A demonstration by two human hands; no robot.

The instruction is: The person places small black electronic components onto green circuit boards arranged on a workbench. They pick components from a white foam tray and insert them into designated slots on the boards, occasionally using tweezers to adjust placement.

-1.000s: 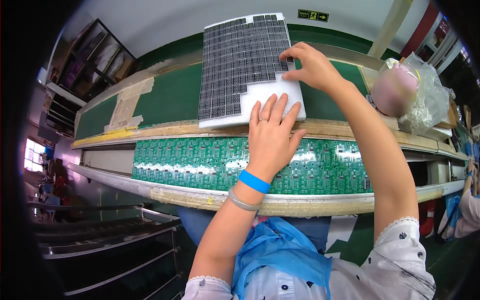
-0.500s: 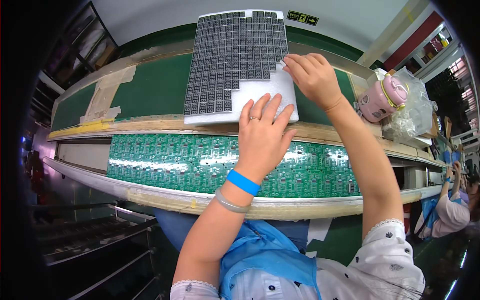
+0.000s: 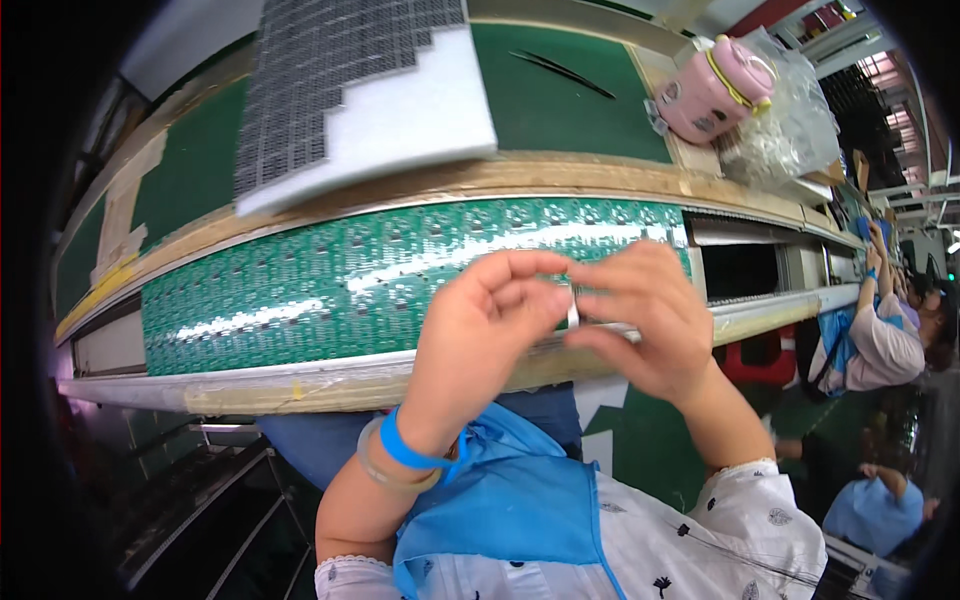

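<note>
My left hand (image 3: 478, 325) and my right hand (image 3: 655, 320) meet above the near edge of the work rail. Between their fingertips is a small white-sided display module (image 3: 573, 306); its face is turned out of sight. The left thumb and fingers pinch it from one side, while the right fingers close on it from the other. Under and beyond the hands lies a long green circuit board panel (image 3: 300, 290), partly covered by them. Farther back, a white foam block (image 3: 420, 110) carries rows of dark digit display modules (image 3: 330, 70), with its near right part bare.
Black tweezers (image 3: 563, 74) lie on the green mat right of the foam. A pink lidded jar (image 3: 715, 92) stands at the back right beside a clear plastic bag (image 3: 795, 115). A wooden strip (image 3: 560, 172) borders the rail. Other people (image 3: 885, 340) are at the far right.
Both hands have come from the foam block toward me and together, the right bringing a small module. The view has shifted right, revealing the tweezers on the mat.
</note>
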